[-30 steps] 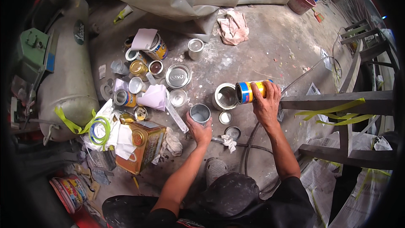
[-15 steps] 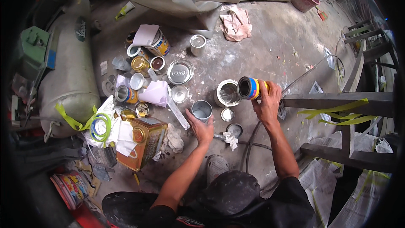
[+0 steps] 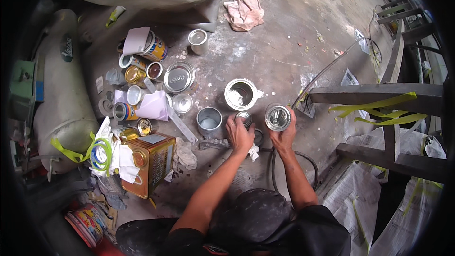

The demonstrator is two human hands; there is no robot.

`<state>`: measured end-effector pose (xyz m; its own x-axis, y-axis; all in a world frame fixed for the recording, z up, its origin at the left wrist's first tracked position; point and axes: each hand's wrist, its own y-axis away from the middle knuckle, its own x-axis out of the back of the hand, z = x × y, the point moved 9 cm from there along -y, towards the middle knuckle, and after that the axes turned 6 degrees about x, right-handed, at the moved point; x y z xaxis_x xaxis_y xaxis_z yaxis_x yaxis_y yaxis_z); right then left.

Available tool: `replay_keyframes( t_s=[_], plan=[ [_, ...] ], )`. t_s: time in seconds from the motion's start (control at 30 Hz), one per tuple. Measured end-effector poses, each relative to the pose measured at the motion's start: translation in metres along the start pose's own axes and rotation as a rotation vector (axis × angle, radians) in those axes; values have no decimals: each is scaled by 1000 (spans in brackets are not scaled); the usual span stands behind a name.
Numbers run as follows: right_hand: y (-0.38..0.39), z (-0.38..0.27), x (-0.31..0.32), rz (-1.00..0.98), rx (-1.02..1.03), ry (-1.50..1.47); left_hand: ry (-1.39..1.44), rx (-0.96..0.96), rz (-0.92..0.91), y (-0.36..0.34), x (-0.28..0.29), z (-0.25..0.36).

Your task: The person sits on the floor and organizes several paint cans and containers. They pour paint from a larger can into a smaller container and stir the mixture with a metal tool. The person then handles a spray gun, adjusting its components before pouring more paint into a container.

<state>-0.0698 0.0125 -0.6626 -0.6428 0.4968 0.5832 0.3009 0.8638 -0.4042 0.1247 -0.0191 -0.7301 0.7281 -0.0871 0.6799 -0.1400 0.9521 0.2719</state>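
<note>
My right hand (image 3: 285,137) is wrapped around a small paint can (image 3: 278,117), its top open and its shiny metal inside facing up. My left hand (image 3: 241,136) has its fingers closed around a small round metal lid (image 3: 243,117) low over the floor. A second, darker round lid (image 3: 258,136) lies partly hidden between the hands. Left of my left hand stands a grey metal cup (image 3: 209,121) with a pale inside. Beyond both hands sits a larger open can (image 3: 241,94) with shiny liquid inside and pale spills on its rim.
Several paint cans, cups and a large closed can (image 3: 179,77) crowd the left, with a flat strip (image 3: 182,122) beside them. Nearer stand a square gold tin (image 3: 154,161) and crumpled rags. A dark beam frame (image 3: 374,95) reaches in from the right; a hose (image 3: 303,154) curves nearby.
My left hand let go of the grey cup and moved right onto the small lid. My right hand brought the paint can nearer and turned it from tilted to upright.
</note>
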Motion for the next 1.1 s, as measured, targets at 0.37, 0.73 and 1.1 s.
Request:
replay_keyframes(
  t_s=[0.37, 0.73, 1.1],
  plan=[
    [62, 19, 14, -56, -220, 26, -262, 35, 79, -9, -28, -9],
    [50, -20, 37, -12, 40, 184, 181, -515, -5, 89, 97, 129],
    [48, -64, 10, -149, 176, 71, -112, -664, -233, 69, 108, 129]
  ],
)
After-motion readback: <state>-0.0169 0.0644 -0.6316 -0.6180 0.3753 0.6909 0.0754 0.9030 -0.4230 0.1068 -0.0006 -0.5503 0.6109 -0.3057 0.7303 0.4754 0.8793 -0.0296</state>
